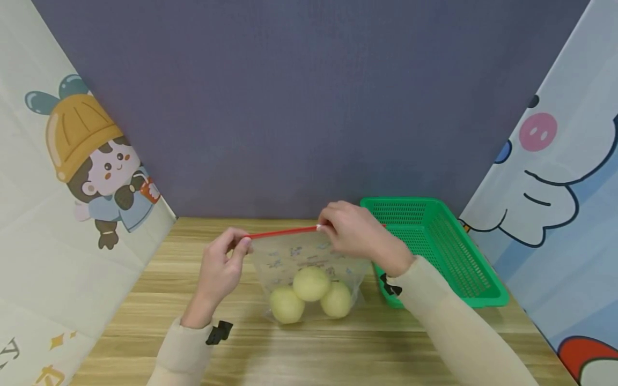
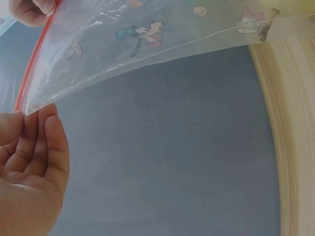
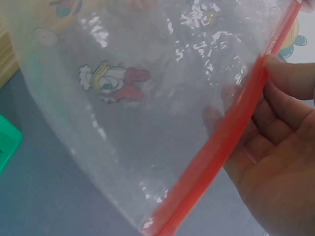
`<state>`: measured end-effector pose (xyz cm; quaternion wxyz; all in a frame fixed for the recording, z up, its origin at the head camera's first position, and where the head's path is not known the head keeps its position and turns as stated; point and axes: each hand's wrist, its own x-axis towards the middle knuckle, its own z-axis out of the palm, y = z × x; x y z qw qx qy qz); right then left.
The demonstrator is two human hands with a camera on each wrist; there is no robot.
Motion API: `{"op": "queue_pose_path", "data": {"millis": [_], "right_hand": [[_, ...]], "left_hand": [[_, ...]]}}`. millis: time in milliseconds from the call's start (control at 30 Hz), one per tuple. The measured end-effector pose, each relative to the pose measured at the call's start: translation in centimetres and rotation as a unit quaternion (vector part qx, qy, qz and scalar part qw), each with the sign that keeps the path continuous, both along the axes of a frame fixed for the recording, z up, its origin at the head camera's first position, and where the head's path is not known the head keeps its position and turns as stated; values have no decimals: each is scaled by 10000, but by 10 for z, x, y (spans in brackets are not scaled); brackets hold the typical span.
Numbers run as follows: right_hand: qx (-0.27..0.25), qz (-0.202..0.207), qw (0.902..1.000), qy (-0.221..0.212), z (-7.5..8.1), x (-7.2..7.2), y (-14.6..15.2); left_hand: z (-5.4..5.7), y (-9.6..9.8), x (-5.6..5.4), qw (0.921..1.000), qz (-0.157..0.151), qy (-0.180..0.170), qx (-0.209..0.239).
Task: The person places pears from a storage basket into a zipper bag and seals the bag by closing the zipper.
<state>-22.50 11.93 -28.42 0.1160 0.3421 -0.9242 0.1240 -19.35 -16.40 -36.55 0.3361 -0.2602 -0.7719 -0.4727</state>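
A clear zip bag with cartoon prints and a red zip strip hangs between the two hands over the wooden table. Three round, pale yellow-green fruits lie together at its bottom. With thumb and fingers, the left hand pinches the strip's left end, and the left wrist view shows the bag's corner at its fingertips. Farther right, the right hand pinches the strip, a small white piece showing at its fingertips. In the right wrist view the thumb presses on the red strip, with fingers behind it.
A green plastic basket with slotted sides stands to the right, partly behind the right forearm. The wooden tabletop ends at a dark grey panel. Cartoon-printed white sheets flank both sides.
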Motion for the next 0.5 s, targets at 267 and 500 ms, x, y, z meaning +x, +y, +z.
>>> {"op": "queue_pose_path", "data": {"millis": [267,500], "right_hand": [[-65,-176,9997,-130,0,1,11],[-142,-211,9996,-103,-3,-1,18]], "left_hand": [[0,-1,-1,10000,4,-13,59],[0,-1,0,10000,22,-6,78]]}}
